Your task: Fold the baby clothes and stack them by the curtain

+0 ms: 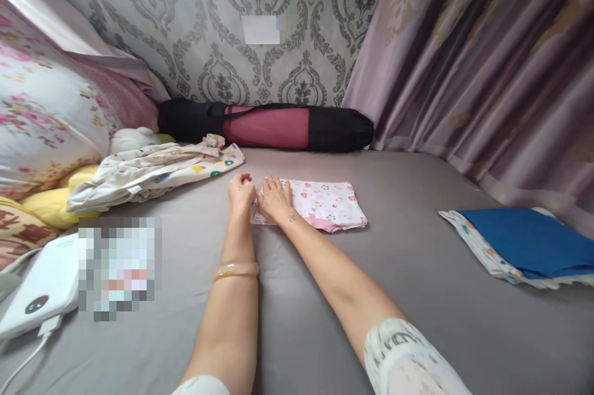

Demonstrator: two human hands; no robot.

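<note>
From my remote post: cloth (pixel 331 198) lies flat on the grey sheet (pixel 399 197), midway between rumpled clothes (pixel 139 169) and a folded pile (pixel 529 240). Right hand (pixel 275 198) palm down on its left end, fingers slightly spread, gripping nothing I can make out. Left hand (pixel 241 194) curled just beside that end; I can't tell whether it pinches any fabric.

My judgement: press with the whole palm, lightly, and smooth outward so the layers don't skid or bunch. Near edge looks uneven where a pink part (pixel 325 223) shows; I'd square it with fingertips, other palm as anchor.
</note>
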